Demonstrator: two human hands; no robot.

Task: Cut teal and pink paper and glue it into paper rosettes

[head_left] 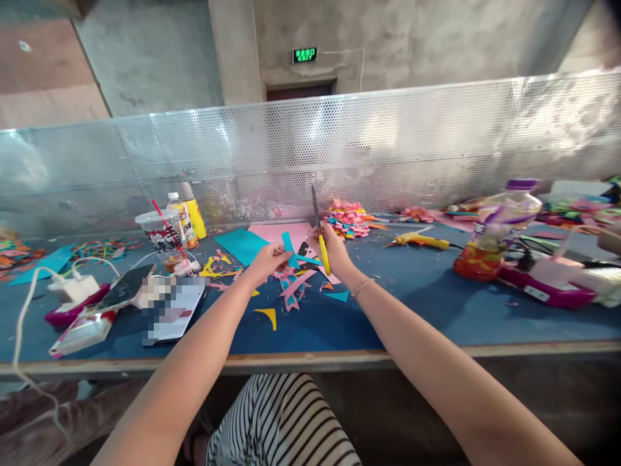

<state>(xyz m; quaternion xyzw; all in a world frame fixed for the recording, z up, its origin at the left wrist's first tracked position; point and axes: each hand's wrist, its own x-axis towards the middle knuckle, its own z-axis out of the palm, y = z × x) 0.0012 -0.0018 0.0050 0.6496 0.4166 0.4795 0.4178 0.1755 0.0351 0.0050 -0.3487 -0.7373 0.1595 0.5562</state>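
My left hand (270,262) pinches a turquoise paper strip (288,242) above the middle of the table. Close by on the right, my right hand (334,249) is closed around a pair of scissors (325,255) with yellow handles. The dark blades point up and away from me, and they look closed or nearly so. Beneath both hands lie cut pink and turquoise paper pieces (297,283). A turquoise sheet (241,246) and a pink sheet (272,232) lie just beyond my left hand. A yellow scrap (267,317) rests nearer the table's front edge.
Behind my right hand is a heap of pink curled paper (347,215). A yellow glue gun (421,241) and a purple-capped bottle (499,230) stand to the right. On the left are a plastic cup (162,236), a phone (182,314) and a power strip (58,316). A perforated metal screen (233,152) borders the back.
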